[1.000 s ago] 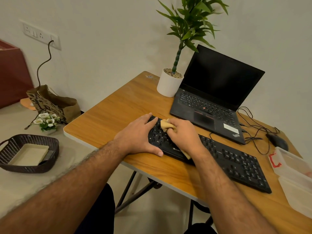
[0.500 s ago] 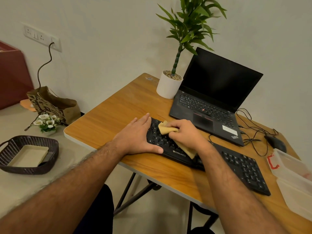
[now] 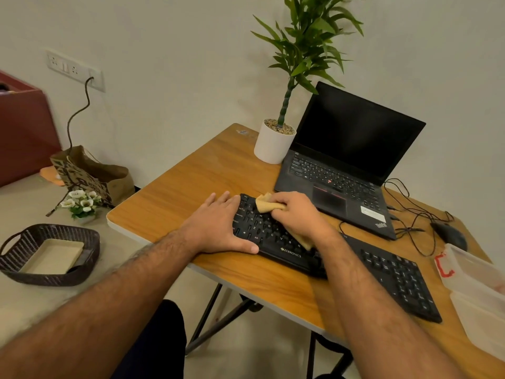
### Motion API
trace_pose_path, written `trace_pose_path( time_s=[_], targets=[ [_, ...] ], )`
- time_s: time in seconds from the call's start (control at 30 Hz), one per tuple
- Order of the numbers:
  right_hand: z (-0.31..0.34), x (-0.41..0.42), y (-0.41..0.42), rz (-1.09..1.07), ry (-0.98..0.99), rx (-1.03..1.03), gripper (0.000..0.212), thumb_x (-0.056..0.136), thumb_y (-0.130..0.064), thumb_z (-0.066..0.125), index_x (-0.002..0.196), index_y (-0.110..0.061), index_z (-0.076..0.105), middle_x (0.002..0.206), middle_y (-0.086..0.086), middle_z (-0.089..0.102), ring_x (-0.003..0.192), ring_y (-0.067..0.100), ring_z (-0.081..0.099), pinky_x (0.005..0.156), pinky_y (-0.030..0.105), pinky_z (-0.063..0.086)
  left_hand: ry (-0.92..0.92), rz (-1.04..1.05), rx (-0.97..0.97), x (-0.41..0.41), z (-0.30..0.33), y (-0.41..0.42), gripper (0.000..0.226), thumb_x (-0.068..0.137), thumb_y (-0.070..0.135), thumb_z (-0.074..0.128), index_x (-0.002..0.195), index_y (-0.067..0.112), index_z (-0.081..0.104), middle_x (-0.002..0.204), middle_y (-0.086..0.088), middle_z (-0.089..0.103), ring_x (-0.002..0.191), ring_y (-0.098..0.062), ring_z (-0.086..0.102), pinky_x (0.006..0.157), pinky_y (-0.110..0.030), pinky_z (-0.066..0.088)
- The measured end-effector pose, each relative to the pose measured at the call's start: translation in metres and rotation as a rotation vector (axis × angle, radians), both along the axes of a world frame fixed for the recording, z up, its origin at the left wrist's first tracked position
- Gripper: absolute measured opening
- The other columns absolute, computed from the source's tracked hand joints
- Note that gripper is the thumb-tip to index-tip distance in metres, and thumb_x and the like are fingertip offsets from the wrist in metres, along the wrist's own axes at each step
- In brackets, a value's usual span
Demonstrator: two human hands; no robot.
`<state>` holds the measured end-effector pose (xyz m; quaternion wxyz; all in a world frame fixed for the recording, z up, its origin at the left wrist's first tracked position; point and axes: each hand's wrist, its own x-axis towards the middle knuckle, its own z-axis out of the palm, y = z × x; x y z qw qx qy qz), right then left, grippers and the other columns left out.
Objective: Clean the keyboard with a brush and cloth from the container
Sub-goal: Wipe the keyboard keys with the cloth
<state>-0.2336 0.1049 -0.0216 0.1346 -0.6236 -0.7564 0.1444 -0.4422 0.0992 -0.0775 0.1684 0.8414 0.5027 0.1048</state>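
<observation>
Right hand (image 3: 296, 214) grip clenched on the cloth (image 3: 269, 205), pressing it onto the left half of the keyboard (image 3: 382, 266); a cloth tail shows under my wrist. Left hand (image 3: 218, 228) flat, fingers released, palm over the keyboard's left end, thumb along its front edge. Keyboard lies on the tabletop (image 3: 191, 187). Laptop (image 3: 341, 160) just behind the keyboard. Container (image 3: 481, 291) right of the keyboard. I see no brush.
</observation>
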Motion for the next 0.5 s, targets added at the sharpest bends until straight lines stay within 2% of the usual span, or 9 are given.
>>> trace_pose_path(
  time_s=[0.1,0.17,0.23,0.33,0.4,0.5],
  targets=[
    [0.007,0.013,0.009,-0.102,-0.028,-0.01,0.018,0.084,-0.016,0.06,0.094,-0.025,0.071,0.093,-0.01,0.068,0.091,0.014,0.06,0.075,0.032,0.047,-0.006,-0.011,-0.027,-0.002,0.003,0.001,0.136,0.064,0.09,0.057,0.159,0.009,0.003,0.167,-0.004,0.01,0.154,-0.018,0.001,0.124,-0.036,-0.008],
    [0.003,0.007,0.014,-0.132,-0.041,0.037,0.016,0.085,-0.015,0.057,0.089,-0.024,0.069,0.084,-0.007,0.066,0.086,0.017,0.06,0.069,0.031,0.044,-0.006,-0.024,-0.045,-0.003,0.004,0.003,0.135,0.066,0.089,0.057,0.159,0.009,0.002,0.167,-0.004,0.01,0.154,-0.017,0.001,0.124,-0.037,-0.008],
    [-0.004,-0.007,0.014,-0.092,-0.02,0.083,0.022,0.087,-0.014,0.055,0.097,-0.025,0.071,0.089,-0.007,0.069,0.088,0.015,0.06,0.071,0.03,0.043,-0.005,-0.026,-0.044,-0.004,0.003,0.003,0.132,0.067,0.089,0.056,0.159,0.01,0.003,0.167,-0.003,0.011,0.154,-0.015,0.001,0.124,-0.038,-0.009],
    [-0.009,-0.017,0.008,-0.01,-0.017,0.123,0.032,0.087,-0.014,0.056,0.111,-0.026,0.072,0.107,-0.006,0.072,0.098,0.014,0.062,0.084,0.031,0.047,-0.008,-0.022,-0.021,-0.005,0.002,0.001,0.13,0.069,0.089,0.054,0.159,0.01,0.005,0.167,-0.003,0.013,0.153,-0.014,0.002,0.124,-0.038,-0.008],
    [-0.004,-0.009,0.006,0.003,0.007,0.054,0.031,0.086,-0.013,0.058,0.11,-0.026,0.073,0.109,-0.006,0.071,0.098,0.012,0.061,0.085,0.031,0.048,-0.012,-0.011,-0.005,-0.005,0.001,0.0,0.13,0.068,0.09,0.054,0.159,0.01,0.006,0.167,-0.004,0.013,0.153,-0.014,0.002,0.124,-0.038,-0.008],
    [0.005,0.004,0.011,-0.04,-0.043,-0.026,0.018,0.085,-0.016,0.061,0.097,-0.025,0.072,0.101,-0.005,0.07,0.089,0.011,0.059,0.074,0.031,0.048,-0.017,-0.004,-0.011,-0.005,0.0,0.001,0.132,0.066,0.092,0.053,0.159,0.01,0.007,0.167,-0.005,0.013,0.153,-0.014,0.001,0.124,-0.038,-0.009]
  ],
)
